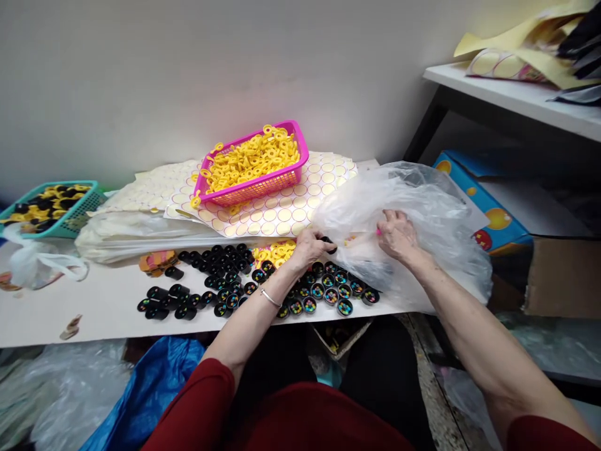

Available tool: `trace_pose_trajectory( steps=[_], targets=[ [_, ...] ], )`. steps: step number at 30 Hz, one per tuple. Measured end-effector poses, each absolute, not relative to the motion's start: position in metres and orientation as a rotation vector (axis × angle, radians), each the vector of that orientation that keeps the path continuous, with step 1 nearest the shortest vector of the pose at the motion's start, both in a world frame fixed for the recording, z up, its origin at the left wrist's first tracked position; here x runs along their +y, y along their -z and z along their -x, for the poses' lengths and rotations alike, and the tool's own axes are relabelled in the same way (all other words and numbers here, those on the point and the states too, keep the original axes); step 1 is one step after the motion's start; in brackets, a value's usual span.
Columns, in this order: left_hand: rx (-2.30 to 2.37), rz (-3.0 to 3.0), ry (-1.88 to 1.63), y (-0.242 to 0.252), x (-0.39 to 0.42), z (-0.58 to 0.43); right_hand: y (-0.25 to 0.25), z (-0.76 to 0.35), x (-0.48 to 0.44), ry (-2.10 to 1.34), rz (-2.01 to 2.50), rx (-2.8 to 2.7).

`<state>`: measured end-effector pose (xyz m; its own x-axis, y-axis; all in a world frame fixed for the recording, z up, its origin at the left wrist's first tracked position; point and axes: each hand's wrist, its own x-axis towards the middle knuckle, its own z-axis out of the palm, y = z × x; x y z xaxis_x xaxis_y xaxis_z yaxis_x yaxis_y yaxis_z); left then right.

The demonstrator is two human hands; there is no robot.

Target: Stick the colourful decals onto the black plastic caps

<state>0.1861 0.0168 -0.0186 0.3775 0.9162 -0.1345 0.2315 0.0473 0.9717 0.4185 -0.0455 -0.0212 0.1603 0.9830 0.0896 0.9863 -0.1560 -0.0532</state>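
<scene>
My left hand (307,249) is closed around a small black cup (329,245) beside the clear plastic bag. My right hand (397,237) is at the opening of the clear plastic bag (436,207), its fingers bent together; a small pink spot shows at the fingertips, too small to name. Below my hands stand several black cups (345,307) with coloured beads in them. More black cups (159,293) lie or stand to the left. A pile of yellow ring-shaped pieces (275,254) lies just left of my left hand.
A pink basket (300,172) full of yellow pieces sits on sticker sheets (282,219) at the back. A teal basket (84,213) holds black and yellow parts at far left. On the right are a blue box (507,216) and a white shelf (507,91).
</scene>
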Motion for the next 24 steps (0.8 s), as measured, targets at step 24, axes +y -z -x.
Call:
trace_pose_trajectory(
  steps=[24],
  targets=[
    [1.008,-1.386,-0.723,0.018,0.024,-0.204,-0.013,-0.448,-0.005,0.064,2.293,-1.494]
  ],
)
